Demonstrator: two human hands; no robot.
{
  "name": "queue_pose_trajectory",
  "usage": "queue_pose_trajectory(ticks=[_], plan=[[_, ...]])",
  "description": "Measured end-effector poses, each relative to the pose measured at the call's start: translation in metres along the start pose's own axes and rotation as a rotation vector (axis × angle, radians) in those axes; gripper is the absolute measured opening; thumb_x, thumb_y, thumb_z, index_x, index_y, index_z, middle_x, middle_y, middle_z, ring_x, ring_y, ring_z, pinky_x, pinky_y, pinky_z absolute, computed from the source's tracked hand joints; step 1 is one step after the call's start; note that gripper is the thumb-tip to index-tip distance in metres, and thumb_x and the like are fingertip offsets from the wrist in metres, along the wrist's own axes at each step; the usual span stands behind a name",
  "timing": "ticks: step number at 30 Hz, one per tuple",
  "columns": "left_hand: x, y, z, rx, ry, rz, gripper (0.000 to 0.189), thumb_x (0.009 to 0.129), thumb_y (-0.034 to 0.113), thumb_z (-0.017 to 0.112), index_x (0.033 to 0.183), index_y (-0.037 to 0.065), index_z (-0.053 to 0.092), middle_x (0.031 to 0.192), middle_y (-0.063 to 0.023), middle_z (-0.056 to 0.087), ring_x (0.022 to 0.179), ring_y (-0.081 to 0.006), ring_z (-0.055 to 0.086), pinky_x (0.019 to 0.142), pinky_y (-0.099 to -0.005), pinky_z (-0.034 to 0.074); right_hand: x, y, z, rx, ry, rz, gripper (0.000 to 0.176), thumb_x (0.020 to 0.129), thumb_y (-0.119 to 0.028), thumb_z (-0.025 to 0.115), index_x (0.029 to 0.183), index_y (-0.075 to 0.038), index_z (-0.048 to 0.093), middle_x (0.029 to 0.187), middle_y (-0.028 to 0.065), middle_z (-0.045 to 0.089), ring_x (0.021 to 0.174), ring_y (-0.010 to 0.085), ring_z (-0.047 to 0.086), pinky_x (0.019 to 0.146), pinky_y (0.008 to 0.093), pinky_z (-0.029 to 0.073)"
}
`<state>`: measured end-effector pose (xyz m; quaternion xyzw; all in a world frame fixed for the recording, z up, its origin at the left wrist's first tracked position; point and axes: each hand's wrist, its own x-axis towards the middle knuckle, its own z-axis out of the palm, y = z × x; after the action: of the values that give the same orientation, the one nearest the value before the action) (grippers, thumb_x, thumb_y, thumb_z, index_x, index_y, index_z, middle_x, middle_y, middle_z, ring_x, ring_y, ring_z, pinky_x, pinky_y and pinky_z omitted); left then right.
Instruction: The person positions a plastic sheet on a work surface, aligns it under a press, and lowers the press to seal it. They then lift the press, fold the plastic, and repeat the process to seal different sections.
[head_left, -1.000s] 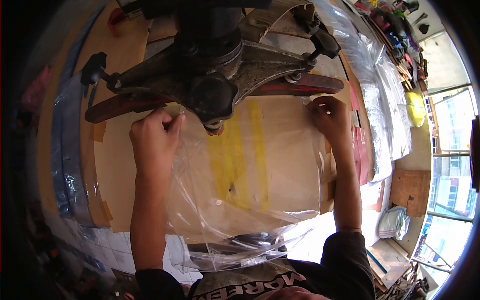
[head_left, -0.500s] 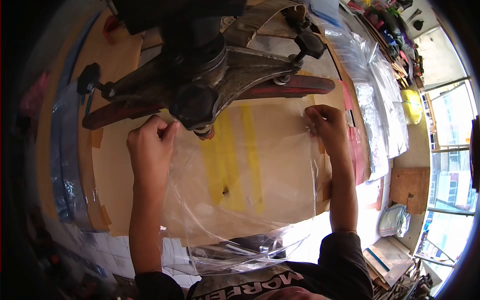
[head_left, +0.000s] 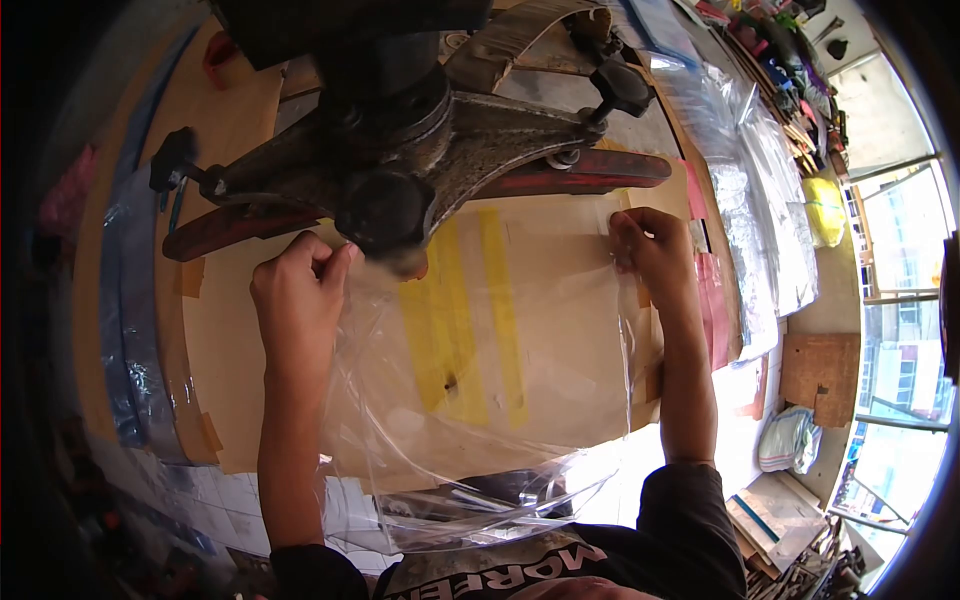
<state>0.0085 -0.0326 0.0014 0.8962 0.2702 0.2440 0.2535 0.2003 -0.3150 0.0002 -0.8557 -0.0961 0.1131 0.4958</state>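
A clear plastic sheet (head_left: 560, 300) is stretched over brown card (head_left: 230, 370) marked with yellow tape strips (head_left: 440, 350). Its near end hangs in folds over the table's front edge. My left hand (head_left: 305, 285) pinches the sheet's far left corner, thumb and finger pressed together. At the far right corner my right hand (head_left: 655, 250) is closed on the same sheet. Between and beyond both hands stands a dark metal press head (head_left: 390, 150) with black knobs. Its long red-edged bar (head_left: 570, 175) lies just beyond the sheet's far edge.
Stacked clear plastic bags (head_left: 750, 200) lie along the right side. Blue plastic (head_left: 130, 330) covers the left edge. A red ring-shaped object (head_left: 218, 60) sits at the back left. A yellow bag (head_left: 823, 212) and wooden boards (head_left: 820, 375) are at far right.
The press head has shifted very slightly, and its front knob is now blurred. Both hands hold nearly the same places on the plastic sheet.
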Motion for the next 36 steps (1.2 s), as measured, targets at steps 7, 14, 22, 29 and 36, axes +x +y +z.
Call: queue_pose_trajectory(ticks=[7,14,22,29,36], plan=[[-0.001,0.0,-0.001,0.01,-0.013,0.008,0.024,0.078,0.016,0.073,0.069,0.001,0.057,0.059,-0.0132,0.06,0.054,-0.0318,0.059,0.055,-0.0385,0.045,0.001,0.004,-0.001,0.041,-0.017,0.002,0.02,0.088,-0.016,0.062,0.082,0.003,0.065,0.063,0.0015,0.057,0.05,0.0073,0.049,0.047,0.0222,0.04],[-0.001,0.002,-0.002,0.003,0.004,0.026,0.023,0.078,0.015,0.073,0.069,0.001,0.057,0.059,-0.0132,0.06,0.053,-0.0314,0.058,0.055,-0.0382,0.045,0.003,0.01,-0.002,0.096,-0.033,-0.002,0.02,0.088,-0.018,0.063,0.085,0.002,0.065,0.063,0.0005,0.057,0.05,0.0062,0.048,0.047,0.0218,0.039],[-0.005,0.005,-0.014,-0.166,-0.017,-0.029,0.021,0.076,0.013,0.075,0.087,-0.001,0.063,0.057,-0.0114,0.058,0.046,-0.0204,0.054,0.051,-0.0318,0.043,-0.008,0.001,-0.012,0.114,-0.014,-0.061,0.022,0.086,-0.019,0.066,0.086,0.003,0.065,0.069,0.0007,0.058,0.054,0.0062,0.052,0.049,0.022,0.045],[-0.013,0.001,-0.046,-0.594,-0.557,-0.313,0.02,0.08,0.009,0.072,0.093,-0.004,0.065,0.065,-0.002,0.057,0.052,-0.0053,0.048,0.048,-0.0216,0.04,-0.05,-0.013,-0.038,0.215,0.065,-0.183,0.018,0.088,-0.018,0.065,0.087,0.0,0.063,0.07,-0.0011,0.056,0.053,0.0048,0.05,0.05,0.0196,0.041],[-0.068,0.018,-0.06,-0.957,-0.481,-0.114,0.016,0.091,0.016,0.059,0.087,0.0,0.06,0.09,-0.0093,0.065,0.073,-0.0117,0.058,0.078,-0.0301,0.048,-0.118,-0.016,-0.054,0.325,0.224,-0.329,0.011,0.092,-0.011,0.058,0.09,0.0,0.06,0.072,0.0023,0.058,0.055,0.0052,0.05,0.053,0.0202,0.042]])
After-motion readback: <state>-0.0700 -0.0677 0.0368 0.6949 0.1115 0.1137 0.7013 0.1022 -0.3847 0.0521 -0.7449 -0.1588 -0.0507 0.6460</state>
